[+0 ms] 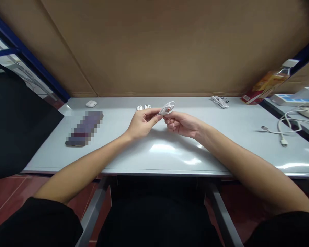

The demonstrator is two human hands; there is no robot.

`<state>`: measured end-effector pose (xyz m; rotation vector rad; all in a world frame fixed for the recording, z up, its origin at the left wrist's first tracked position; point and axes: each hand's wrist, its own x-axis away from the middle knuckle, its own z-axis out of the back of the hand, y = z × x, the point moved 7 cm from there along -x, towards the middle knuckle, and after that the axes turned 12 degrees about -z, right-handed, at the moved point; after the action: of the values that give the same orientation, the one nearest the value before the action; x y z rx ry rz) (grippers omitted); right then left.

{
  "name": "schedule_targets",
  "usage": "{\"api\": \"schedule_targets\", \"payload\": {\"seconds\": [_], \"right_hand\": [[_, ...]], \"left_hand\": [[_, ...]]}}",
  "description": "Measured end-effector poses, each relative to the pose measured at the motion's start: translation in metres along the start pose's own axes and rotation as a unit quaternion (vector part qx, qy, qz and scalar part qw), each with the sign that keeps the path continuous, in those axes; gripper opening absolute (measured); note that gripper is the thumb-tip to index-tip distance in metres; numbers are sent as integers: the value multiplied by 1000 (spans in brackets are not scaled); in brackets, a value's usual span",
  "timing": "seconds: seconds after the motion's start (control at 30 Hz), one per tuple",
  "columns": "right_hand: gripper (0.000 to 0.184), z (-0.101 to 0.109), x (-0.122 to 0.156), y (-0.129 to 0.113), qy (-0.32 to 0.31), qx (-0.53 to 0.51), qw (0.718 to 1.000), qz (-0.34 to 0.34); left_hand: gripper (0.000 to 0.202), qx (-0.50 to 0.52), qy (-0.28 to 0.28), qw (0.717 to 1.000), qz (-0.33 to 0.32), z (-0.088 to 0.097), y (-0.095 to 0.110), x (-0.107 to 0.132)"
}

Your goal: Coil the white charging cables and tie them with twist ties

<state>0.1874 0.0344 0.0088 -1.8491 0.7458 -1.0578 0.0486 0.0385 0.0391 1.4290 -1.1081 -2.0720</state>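
A coiled white cable point(167, 107) with an orange bit at its connector is held up over the middle of the table. My left hand point(142, 123) pinches the coil's left lower side between thumb and fingers. From the other side, my right hand point(181, 123) grips the coil's lower end, its fingers curled in. Just behind my left hand lies a small white bundle of cable point(143, 107), partly covered by the fingers. Farther right, near the back board, another coiled white cable point(219, 102) rests on the table.
On the left are a pixelated phone-shaped object point(85, 128) and a white earbud case point(91, 103). A bottle point(269, 82) leans at the back right. Loose white USB cables point(284, 132) trail over the table point(190, 151) at right. A brown board point(170, 48) closes the back.
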Motion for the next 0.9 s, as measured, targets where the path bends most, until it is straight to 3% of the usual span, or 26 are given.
{"api": "schedule_targets", "payload": {"seconds": [0.07, 0.13, 0.17, 0.23, 0.3, 0.37, 0.43, 0.5, 0.6, 0.73, 0.9], "right_hand": [[16, 4, 3, -5, 39, 62, 996, 55], [16, 4, 12, -16, 113, 198, 960, 161], [16, 2, 19, -22, 156, 283, 920, 223], [14, -7, 31, -30, 230, 441, 803, 329], [11, -16, 37, -30, 268, 543, 691, 393], [10, -21, 36, -27, 278, 598, 625, 417], [15, -22, 33, -25, 282, 624, 595, 422], [15, -22, 32, -24, 285, 629, 593, 414], [16, -21, 33, -24, 281, 610, 627, 394], [16, -18, 32, -25, 255, 523, 730, 359], [18, -4, 22, -24, 222, 359, 870, 256]], "left_hand": [[38, 7, -3, 1000, 30, 2, -5, 0], [37, 24, 8, 997, 72, 7, -12, 2], [36, 38, 15, 995, 93, 9, -16, 3], [35, 76, 25, 988, 133, 10, -24, 5], [33, 112, 23, 980, 165, 9, -30, 7], [32, 138, 19, 972, 189, 6, -34, 10], [31, 149, 14, 967, 207, 4, -36, 12], [31, 147, 4, 966, 214, 3, -37, 13], [29, 126, -16, 972, 198, 3, -35, 11], [30, 116, -28, 978, 169, 3, -31, 8], [40, 79, -11, 990, 116, 4, -27, 3]]}}
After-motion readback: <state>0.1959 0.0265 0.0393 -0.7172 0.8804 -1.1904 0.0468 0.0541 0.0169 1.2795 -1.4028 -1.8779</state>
